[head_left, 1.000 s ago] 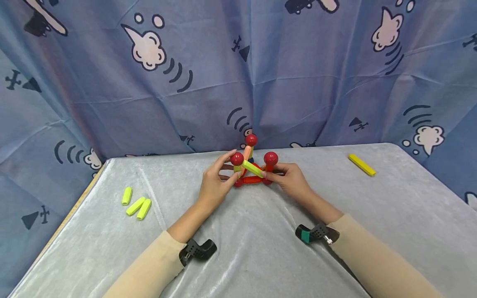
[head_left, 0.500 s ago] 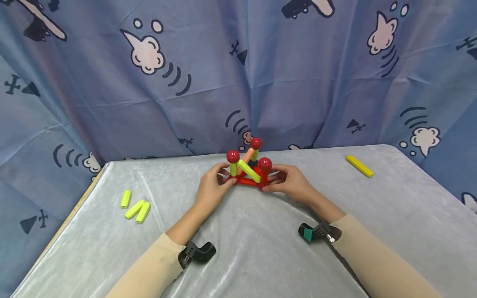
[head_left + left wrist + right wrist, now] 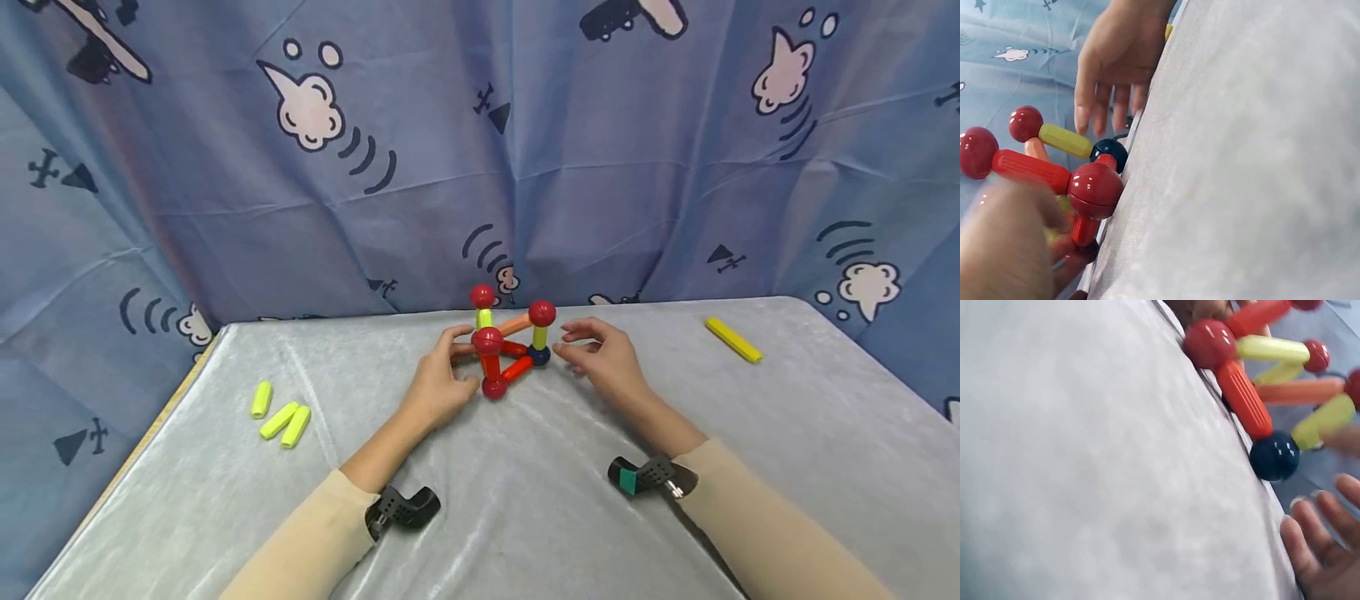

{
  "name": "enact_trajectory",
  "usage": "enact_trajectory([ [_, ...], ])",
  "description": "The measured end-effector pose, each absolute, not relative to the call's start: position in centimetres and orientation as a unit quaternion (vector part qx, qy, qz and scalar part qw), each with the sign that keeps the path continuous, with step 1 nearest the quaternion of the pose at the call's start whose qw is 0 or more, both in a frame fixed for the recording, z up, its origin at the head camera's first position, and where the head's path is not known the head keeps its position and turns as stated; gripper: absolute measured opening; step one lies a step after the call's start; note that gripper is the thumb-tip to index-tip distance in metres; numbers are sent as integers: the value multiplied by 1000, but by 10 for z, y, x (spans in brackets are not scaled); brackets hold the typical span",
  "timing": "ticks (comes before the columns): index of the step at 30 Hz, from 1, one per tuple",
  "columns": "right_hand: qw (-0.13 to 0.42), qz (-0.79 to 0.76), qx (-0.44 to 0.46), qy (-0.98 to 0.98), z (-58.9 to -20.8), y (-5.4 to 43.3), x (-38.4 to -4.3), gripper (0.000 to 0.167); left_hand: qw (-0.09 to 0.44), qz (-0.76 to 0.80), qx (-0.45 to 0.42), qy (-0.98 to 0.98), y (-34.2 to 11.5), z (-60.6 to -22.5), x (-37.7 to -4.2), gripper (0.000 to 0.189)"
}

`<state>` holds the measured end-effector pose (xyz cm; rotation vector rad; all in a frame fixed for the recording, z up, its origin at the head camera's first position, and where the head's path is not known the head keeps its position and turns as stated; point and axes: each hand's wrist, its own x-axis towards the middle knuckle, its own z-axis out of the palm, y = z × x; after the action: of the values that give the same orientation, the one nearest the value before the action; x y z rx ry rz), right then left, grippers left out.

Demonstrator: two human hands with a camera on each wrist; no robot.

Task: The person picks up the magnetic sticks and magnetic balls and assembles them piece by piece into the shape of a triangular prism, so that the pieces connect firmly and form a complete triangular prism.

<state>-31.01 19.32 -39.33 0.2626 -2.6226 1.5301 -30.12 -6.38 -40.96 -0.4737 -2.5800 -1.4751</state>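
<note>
A frame of magnetic sticks and balls stands on the table in the head view, with a red upright stick at its front. Red balls top its posts, one being the front top ball; a navy ball forms the right lower corner. My left hand lies along the frame's left side, thumb beside the front lower red ball, other fingertips partly hidden behind the frame. Just right of the navy ball, my right hand is apart from the frame, fingers loosely bent; the right wrist view shows its spread fingertips.
Several short yellow-green sticks lie at the table's left. A longer yellow stick is toward the back right. Behind the table's far edge hangs a blue printed curtain. Grey cloth covers the tabletop.
The frame has turned: its navy ball came from the back to the right side, and a red post now faces front. My right hand has let go and moved right.
</note>
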Motion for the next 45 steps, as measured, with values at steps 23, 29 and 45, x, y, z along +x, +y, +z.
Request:
enact_trajectory([
  [23, 112, 433, 136, -884, -405, 186, -308, 20, 161, -463, -202, -848, -58, -408, -299, 41],
  [29, 122, 415, 127, -893, -405, 186, -308, 20, 159, -474, -210, -840, -58, -412, -301, 39],
  [45, 61, 405, 144, -901, -391, 199, -309, 38, 169, -478, -215, -835, -59, -413, -300, 40],
])
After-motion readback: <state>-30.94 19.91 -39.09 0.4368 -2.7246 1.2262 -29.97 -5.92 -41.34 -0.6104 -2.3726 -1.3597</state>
